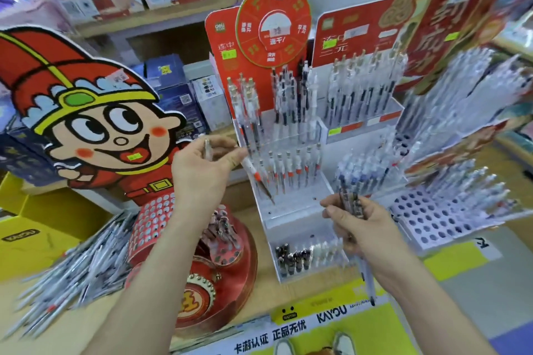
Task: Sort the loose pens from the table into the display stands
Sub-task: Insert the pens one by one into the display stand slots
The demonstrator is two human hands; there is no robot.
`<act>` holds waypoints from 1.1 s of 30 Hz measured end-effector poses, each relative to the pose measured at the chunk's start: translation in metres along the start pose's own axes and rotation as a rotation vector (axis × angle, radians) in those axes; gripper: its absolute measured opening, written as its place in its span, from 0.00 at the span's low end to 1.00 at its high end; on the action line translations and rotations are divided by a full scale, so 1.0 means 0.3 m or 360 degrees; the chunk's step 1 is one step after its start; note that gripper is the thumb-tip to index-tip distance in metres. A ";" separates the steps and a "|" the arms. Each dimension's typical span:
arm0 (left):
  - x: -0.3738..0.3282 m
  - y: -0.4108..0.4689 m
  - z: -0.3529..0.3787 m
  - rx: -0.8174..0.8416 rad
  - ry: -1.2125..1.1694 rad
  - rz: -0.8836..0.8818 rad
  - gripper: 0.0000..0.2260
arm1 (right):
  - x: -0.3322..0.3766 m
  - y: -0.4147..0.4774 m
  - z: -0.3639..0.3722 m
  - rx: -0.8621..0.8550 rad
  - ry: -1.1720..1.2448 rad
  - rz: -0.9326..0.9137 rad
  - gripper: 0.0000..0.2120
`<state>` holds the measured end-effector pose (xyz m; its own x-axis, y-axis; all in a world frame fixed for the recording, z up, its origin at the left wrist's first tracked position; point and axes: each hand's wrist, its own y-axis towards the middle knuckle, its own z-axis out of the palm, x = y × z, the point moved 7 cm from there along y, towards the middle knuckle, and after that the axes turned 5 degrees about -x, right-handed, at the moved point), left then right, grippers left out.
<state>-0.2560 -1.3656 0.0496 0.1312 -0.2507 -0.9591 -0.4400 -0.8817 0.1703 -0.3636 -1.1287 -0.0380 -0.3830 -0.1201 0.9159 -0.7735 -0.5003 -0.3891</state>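
My left hand pinches a white pen with an orange band, its tip slanting down over the holes of the white tiered display stand. My right hand grips a bundle of pens, and one white pen hangs down below the fist. A heap of loose pens lies on the table at the lower left. Rows of pens stand upright in the stand's upper tiers.
A red round drum-shaped stand sits between my arms. A second white perforated stand is at the right, with pens in its back rows. A large cartoon cut-out stands at the left. Red display cards rise behind the stands.
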 end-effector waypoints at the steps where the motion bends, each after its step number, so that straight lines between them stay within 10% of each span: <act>1: 0.015 0.003 0.000 -0.0045 0.0050 0.0003 0.06 | 0.004 0.008 -0.015 0.0003 0.0006 0.0005 0.06; 33: 0.149 -0.026 0.085 0.0015 0.0560 0.0038 0.06 | -0.004 0.077 0.134 0.0562 0.0142 0.0224 0.15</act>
<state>-0.2694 -1.3596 -0.0004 0.4181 -0.3947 -0.8182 -0.4546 -0.8707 0.1878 -0.3607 -1.1747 -0.0441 -0.5272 -0.1415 0.8379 -0.4946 -0.7507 -0.4380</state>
